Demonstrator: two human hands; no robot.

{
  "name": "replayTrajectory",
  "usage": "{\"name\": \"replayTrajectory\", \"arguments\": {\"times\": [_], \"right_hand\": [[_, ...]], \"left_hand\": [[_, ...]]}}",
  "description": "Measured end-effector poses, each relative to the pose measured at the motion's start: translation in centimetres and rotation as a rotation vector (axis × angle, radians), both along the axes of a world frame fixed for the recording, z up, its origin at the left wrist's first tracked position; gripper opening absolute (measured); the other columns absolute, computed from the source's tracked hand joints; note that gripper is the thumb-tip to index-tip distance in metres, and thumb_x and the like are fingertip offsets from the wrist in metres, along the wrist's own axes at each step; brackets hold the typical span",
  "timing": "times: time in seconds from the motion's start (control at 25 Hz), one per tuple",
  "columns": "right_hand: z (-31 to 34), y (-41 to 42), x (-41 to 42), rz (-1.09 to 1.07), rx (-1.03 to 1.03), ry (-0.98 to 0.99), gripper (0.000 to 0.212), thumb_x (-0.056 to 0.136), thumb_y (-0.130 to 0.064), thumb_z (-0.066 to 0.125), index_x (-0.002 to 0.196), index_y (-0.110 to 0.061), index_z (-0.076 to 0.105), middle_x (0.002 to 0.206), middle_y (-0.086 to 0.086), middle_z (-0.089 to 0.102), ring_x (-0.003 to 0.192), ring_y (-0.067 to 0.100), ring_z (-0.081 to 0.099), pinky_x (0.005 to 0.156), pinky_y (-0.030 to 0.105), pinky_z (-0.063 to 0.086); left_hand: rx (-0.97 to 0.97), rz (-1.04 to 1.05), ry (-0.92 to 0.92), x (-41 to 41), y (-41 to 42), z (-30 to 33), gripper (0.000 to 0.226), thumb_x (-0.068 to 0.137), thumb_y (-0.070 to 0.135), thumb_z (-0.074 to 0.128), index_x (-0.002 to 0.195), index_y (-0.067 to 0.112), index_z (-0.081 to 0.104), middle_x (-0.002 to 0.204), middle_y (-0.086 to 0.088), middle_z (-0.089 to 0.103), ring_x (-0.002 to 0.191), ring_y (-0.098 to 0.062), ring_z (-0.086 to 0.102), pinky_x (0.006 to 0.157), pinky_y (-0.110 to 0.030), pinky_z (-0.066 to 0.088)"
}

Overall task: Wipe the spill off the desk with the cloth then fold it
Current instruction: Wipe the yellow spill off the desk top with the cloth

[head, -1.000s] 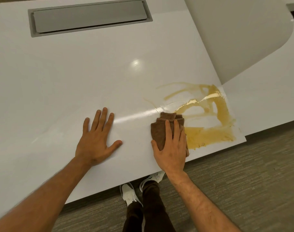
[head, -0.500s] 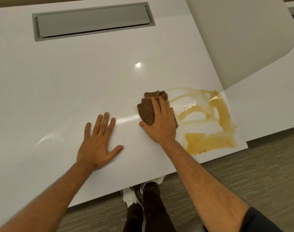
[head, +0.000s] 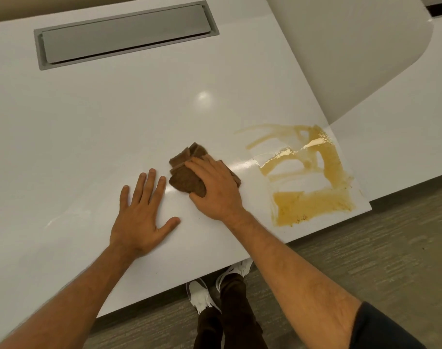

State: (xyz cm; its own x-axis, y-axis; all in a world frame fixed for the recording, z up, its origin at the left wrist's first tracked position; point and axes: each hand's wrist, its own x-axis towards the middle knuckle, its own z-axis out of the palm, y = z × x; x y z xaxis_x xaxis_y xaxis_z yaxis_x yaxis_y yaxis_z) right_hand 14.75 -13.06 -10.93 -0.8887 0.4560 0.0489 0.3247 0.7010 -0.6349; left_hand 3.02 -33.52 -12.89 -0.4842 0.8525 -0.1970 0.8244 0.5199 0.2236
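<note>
The right hand [head: 216, 190] presses flat on the bunched brown cloth [head: 187, 172], fingers laid over it and the thumb at its near edge, on the white table [head: 89, 122]. The cloth sits just left of the yellow-brown spill [head: 313, 205], apart from it, near the table's near edge. The left hand [head: 139, 217] lies open, palm down with fingers spread, just left of the cloth. The wiping looks partly done: pale swaths cut through the spill, but a thick band near the edge, a strip on the right and thin streaks on the far side remain. More passes are needed, and the folding is not yet begun.
</note>
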Motion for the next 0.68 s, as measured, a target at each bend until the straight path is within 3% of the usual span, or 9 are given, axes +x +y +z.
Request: {"name": "replayTrajectory", "arguments": {"times": [0.28, 0.36, 0.44, 0.48, 0.6, 0.68], "right_hand": [[-0.7, -5.9, 7.7, 0.011, -0.057, 0.112, 0.049, 0.083, -0.027, 0.067, 0.132, -0.020, 0.064, 0.136, -0.002, 0.066, 0.136, 0.019, 0.054, 0.123, 0.042, 0.030], [0.5, -5.7, 9.0, -0.138, -0.311, 0.171, 0.041, 0.082, -0.024, 0.068, 0.122, -0.027, 0.068, 0.120, -0.010, 0.071, 0.119, 0.014, 0.064, 0.111, 0.041, 0.046], [2.3, -4.9, 9.7, -0.382, -0.682, 0.266, 0.037, 0.080, -0.025, 0.066, 0.113, -0.043, 0.068, 0.106, -0.016, 0.073, 0.102, 0.008, 0.068, 0.092, 0.029, 0.056], [3.1, -4.3, 9.9, -0.491, -0.774, 0.335, 0.035, 0.080, -0.028, 0.065, 0.108, -0.047, 0.069, 0.103, -0.016, 0.073, 0.098, 0.006, 0.069, 0.087, 0.023, 0.056], [4.3, -2.0, 10.2, -0.675, -0.711, 0.462, 0.035, 0.081, -0.032, 0.063, 0.111, -0.050, 0.067, 0.104, -0.017, 0.072, 0.097, 0.007, 0.069, 0.082, 0.021, 0.057], [4.7, -1.5, 9.9, -0.642, -0.660, 0.380, 0.043, 0.085, -0.036, 0.064, 0.123, -0.056, 0.059, 0.115, -0.020, 0.069, 0.104, 0.004, 0.066, 0.085, 0.022, 0.056]], "left_hand": [[-0.003, -0.017, -0.002, 0.2, 0.0, 0.2, 0.104, 0.091, 0.085, 0.022, 0.168, 0.022, -0.007, 0.176, -0.003, -0.015, 0.163, -0.024, -0.012, 0.130, -0.060, 0.002], [0.000, -0.020, 0.012, 0.3, 0.0, 0.1, 0.105, 0.090, 0.085, 0.025, 0.168, 0.022, -0.006, 0.176, -0.002, -0.015, 0.163, -0.024, -0.011, 0.129, -0.061, 0.004], [0.007, -0.023, 0.013, 0.3, 0.0, 0.0, 0.105, 0.091, 0.085, 0.028, 0.168, 0.022, -0.006, 0.176, -0.002, -0.015, 0.163, -0.024, -0.011, 0.129, -0.062, 0.004], [0.010, -0.022, 0.015, 0.2, -0.1, -0.1, 0.105, 0.091, 0.085, 0.028, 0.168, 0.022, -0.006, 0.176, -0.002, -0.015, 0.163, -0.024, -0.011, 0.129, -0.062, 0.004], [0.016, -0.019, 0.014, 0.1, -0.2, -0.3, 0.105, 0.092, 0.084, 0.030, 0.168, 0.022, -0.006, 0.176, -0.002, -0.016, 0.163, -0.024, -0.012, 0.128, -0.062, 0.004], [0.018, -0.013, 0.023, 0.0, -0.2, -0.4, 0.105, 0.092, 0.085, 0.030, 0.168, 0.023, -0.006, 0.176, -0.002, -0.015, 0.163, -0.024, -0.011, 0.128, -0.062, 0.005]]}}
